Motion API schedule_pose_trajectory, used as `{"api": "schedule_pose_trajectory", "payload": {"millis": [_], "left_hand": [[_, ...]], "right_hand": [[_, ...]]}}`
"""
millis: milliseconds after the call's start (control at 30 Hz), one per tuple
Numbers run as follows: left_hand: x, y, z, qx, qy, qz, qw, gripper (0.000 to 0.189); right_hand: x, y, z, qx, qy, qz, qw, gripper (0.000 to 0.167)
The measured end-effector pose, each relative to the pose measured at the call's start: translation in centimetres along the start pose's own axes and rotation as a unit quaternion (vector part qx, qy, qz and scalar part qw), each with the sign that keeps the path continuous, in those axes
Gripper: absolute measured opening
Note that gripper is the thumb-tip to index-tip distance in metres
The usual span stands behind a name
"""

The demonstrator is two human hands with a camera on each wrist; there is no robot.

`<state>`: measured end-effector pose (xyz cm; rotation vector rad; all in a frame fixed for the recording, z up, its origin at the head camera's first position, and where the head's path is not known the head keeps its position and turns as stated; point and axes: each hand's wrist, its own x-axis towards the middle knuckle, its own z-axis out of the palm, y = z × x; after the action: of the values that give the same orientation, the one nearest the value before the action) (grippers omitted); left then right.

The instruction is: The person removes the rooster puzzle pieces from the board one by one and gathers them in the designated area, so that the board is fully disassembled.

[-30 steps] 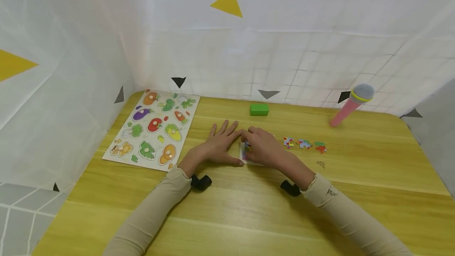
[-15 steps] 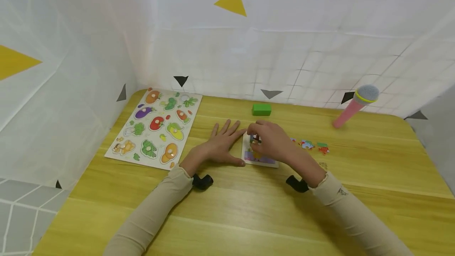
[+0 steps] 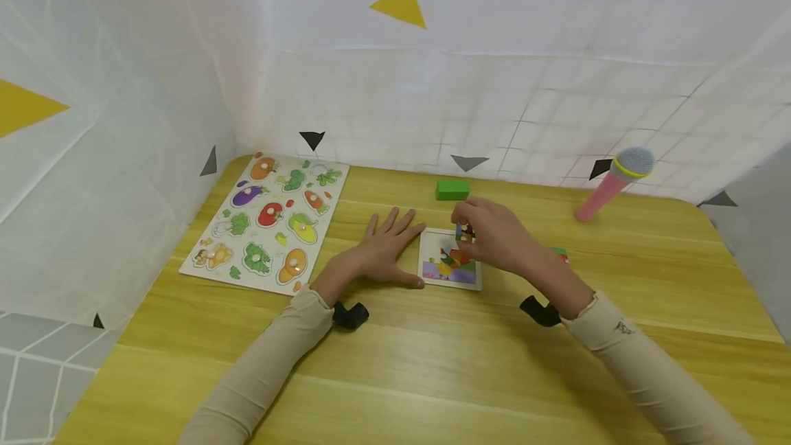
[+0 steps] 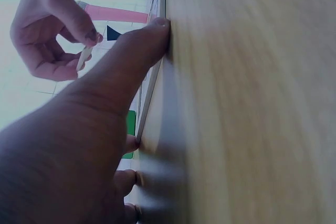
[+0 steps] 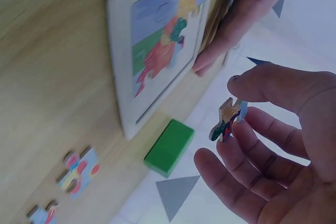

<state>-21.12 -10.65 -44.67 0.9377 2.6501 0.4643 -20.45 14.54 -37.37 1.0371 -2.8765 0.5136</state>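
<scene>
My left hand (image 3: 380,256) lies on the table with its fingers spread, thumb and index fingertip right at the left edge of a small square jigsaw puzzle tray (image 3: 434,240). Assembled pieces with a colourful picture fill the tray's lower part, while its upper part shows bare white backing. Over the tray's upper right corner, my right hand (image 3: 497,235) pinches a jigsaw piece (image 5: 229,119) between thumb and fingers. That piece is raised clear of the tray and tilted. In the right wrist view, loose jigsaw pieces (image 5: 81,171) lie beside the tray; in the head view the right hand mostly hides them.
A vegetable knob puzzle board (image 3: 272,192) lies at the back left. Behind the tray sits a green block (image 3: 452,190). A pink toy microphone (image 3: 612,187) stands at the back right, near the white sheet wall.
My right hand has moved right and up from the tray with the jigsaw piece, uncovering more of the tray and covering most loose pieces. The left hand stays in place.
</scene>
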Motion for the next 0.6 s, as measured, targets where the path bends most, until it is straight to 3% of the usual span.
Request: {"api": "schedule_pose_trajectory", "payload": {"millis": [267, 600], "left_hand": [[0.0, 0.1, -0.2, -0.003, -0.002, 0.0, 1.0, 0.11], [-0.1, 0.1, -0.1, -0.002, 0.0, 0.001, 1.0, 0.11]], "right_hand": [[-1.0, 1.1, -0.7, -0.013, -0.016, 0.008, 0.9997, 0.033], [-2.4, 1.7, -1.1, -0.015, 0.003, 0.014, 0.9998, 0.032]]}}
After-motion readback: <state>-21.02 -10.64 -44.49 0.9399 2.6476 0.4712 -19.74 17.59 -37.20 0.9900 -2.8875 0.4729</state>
